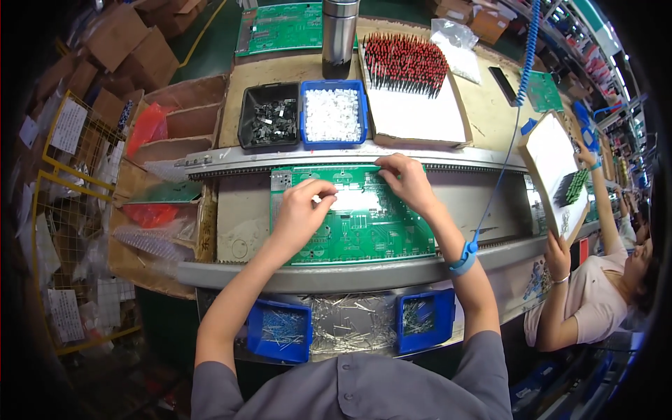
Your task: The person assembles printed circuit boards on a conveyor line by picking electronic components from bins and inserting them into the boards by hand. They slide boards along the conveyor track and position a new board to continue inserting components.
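A large green circuit board (378, 238) lies flat between the two rails in front of me. My left hand (302, 211) is over its left half, thumb and forefinger brought together in a pinch. Whatever sits between those fingertips is too small to name, and a bright glare lies beside them. At the board's far edge is my right hand (408, 183), its fingers curled and closed near the far rail. I cannot make out anything in it. A blue wrist strap (463, 257) with a coiled cord is on my right forearm.
Beyond the far rail (280, 158) stand a black bin (246, 133) of dark parts, a blue bin (334, 145) of white parts, a box (420, 122) of red-tipped parts and a steel flask (339, 35). Blue trays (294, 353) of leaded parts sit nearest me. A co-worker (581, 308) holds a carton at right.
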The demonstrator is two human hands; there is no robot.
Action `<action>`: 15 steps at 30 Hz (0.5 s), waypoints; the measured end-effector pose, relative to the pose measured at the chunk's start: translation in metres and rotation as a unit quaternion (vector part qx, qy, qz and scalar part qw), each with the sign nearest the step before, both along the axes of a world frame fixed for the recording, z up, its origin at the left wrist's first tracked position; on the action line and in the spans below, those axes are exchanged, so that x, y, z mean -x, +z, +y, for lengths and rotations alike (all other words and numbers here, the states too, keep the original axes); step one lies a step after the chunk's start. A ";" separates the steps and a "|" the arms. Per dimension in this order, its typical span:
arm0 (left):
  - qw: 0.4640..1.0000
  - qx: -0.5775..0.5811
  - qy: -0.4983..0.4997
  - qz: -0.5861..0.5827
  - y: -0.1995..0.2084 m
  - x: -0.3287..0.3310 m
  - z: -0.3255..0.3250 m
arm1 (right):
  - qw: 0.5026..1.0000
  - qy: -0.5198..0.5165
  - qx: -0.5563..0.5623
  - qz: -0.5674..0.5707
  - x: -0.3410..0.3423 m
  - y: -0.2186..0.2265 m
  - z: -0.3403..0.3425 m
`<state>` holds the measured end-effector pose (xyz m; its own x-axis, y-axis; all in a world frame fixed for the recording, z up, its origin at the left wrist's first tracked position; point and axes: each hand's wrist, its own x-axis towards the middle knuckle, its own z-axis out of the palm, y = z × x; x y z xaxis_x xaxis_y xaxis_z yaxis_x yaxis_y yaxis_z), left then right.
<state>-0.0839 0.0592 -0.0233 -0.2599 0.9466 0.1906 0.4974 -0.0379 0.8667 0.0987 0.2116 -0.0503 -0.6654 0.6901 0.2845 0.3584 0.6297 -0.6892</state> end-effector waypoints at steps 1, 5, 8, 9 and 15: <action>1.000 -0.004 -0.006 -0.003 -0.004 -0.004 0.012 | 1.000 -0.001 0.018 0.019 0.001 -0.003 0.001; 0.999 -0.037 -0.023 0.005 -0.028 -0.012 0.050 | 0.999 0.037 0.015 -0.014 0.004 -0.002 0.006; 0.998 -0.043 -0.029 0.044 -0.039 -0.017 0.065 | 0.999 0.048 0.002 -0.011 0.007 -0.005 0.009; 0.997 -0.047 -0.032 0.055 -0.041 -0.018 0.069 | 0.999 0.047 0.004 -0.011 0.008 -0.005 0.009; 0.996 -0.045 -0.033 0.076 -0.048 -0.021 0.074 | 0.997 0.071 -0.021 -0.021 0.009 -0.005 0.014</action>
